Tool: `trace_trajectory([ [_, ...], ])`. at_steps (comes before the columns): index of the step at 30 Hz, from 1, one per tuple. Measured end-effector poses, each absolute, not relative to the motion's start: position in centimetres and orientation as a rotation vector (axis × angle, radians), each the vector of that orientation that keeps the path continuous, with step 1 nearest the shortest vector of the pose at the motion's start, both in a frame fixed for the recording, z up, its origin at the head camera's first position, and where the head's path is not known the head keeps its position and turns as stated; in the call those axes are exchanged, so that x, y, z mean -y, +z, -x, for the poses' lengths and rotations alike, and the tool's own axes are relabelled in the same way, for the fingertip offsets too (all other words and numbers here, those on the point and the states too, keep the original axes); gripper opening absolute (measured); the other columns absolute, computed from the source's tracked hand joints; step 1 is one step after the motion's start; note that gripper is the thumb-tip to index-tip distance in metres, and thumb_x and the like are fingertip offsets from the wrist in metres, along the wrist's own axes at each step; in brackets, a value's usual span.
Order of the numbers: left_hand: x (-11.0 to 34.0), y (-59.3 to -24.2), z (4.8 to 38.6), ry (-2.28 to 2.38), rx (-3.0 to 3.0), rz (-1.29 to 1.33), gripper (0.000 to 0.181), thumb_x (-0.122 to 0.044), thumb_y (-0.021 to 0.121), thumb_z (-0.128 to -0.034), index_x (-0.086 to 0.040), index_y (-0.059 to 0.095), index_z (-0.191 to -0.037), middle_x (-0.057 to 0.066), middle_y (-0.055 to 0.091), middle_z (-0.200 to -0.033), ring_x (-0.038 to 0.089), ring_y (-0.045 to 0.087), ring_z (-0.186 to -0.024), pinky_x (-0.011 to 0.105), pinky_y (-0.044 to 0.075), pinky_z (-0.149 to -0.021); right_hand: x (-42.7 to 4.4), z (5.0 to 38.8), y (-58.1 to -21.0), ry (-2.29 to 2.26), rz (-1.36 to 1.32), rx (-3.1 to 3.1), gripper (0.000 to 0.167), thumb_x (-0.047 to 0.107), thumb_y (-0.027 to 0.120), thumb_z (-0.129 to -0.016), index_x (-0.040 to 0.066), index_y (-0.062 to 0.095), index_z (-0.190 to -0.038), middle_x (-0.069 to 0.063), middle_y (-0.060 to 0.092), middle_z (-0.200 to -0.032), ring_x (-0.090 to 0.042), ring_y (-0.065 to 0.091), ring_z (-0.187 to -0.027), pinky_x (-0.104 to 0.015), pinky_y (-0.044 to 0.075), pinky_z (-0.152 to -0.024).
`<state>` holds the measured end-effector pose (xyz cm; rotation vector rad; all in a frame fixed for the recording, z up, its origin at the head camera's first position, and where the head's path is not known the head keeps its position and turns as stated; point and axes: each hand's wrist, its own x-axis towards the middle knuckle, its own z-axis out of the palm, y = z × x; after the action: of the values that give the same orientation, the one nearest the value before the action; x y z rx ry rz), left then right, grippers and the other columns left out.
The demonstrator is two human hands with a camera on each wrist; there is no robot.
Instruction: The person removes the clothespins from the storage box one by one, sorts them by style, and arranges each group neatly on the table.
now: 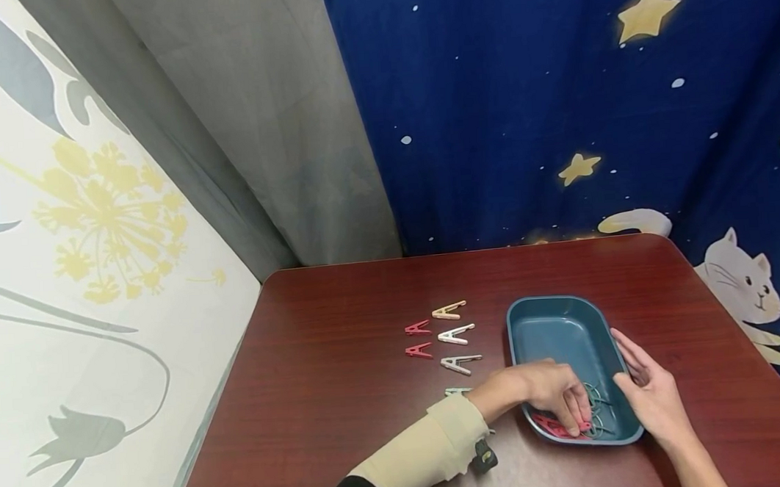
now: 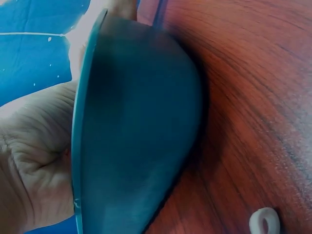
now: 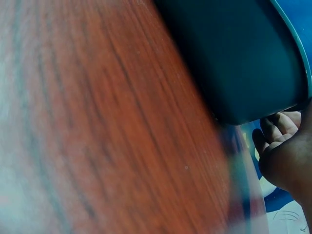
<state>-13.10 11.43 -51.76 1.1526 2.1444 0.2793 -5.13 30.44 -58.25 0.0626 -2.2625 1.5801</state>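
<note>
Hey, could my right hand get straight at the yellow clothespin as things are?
Probably not straight: your right hand holds the side of the blue tray, which stands between it and the yellow clothespin.

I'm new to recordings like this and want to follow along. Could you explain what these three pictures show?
There is no machine here: a person works with two bare hands. The widest picture comes from a camera worn on the head, looking forward and down. The other two come from cameras on the wrists, so each shows part of the tray up close.

That blue tray stands on a dark red table. To its left lie six clothespins: one yellow, two red, one white, one greyish, and a pale one partly hidden.

The right hand holds the tray's right rim. The left hand reaches inside, at some red clothespins; whether it pinches one is hard to tell. Beside them lie thin green pieces I can't identify.
</note>
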Motion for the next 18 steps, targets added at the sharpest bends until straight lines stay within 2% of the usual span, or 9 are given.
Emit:
trace_trajectory([
  [6,-11.5,-52.1,12.7,0.204,-2.228,-1.212,0.019,-0.036,0.092,-0.0846,-0.038,0.080,-0.099,-0.035,0.070,-0.078,-0.027,0.054,-0.071,-0.001,0.035,-0.078,-30.5,5.1,-58.3,1.576,-0.052,2.266,0.066,-0.020,0.057,-0.094,-0.003,0.046,-0.157,0.018,0.054,-0.148,0.014,0.053,-0.126,-0.004,0.043,-0.095],
  [10,-11.3,-52.2,12.7,0.255,-2.234,-1.250,0.017,-0.035,0.091,-0.0863,-0.038,0.081,-0.100,-0.035,0.070,-0.077,-0.028,0.053,-0.072,-0.001,0.036,-0.077,-30.5,5.1,-58.2,1.567,-0.029,2.286,0.067,-0.018,0.058,-0.095,-0.001,0.045,-0.158,0.017,0.053,-0.148,0.016,0.053,-0.125,-0.003,0.043,-0.094],
  [18,-10.4,-52.2,13.6,0.581,-2.107,-1.322,0.019,-0.028,0.085,-0.0941,-0.028,0.081,-0.113,-0.030,0.074,-0.089,-0.024,0.059,-0.078,0.000,0.041,-0.082,-30.4,5.0,-57.7,1.530,0.075,2.383,0.065,-0.008,0.058,-0.100,0.007,0.044,-0.162,-0.002,0.052,-0.156,0.019,0.050,-0.122,-0.001,0.042,-0.091],
])
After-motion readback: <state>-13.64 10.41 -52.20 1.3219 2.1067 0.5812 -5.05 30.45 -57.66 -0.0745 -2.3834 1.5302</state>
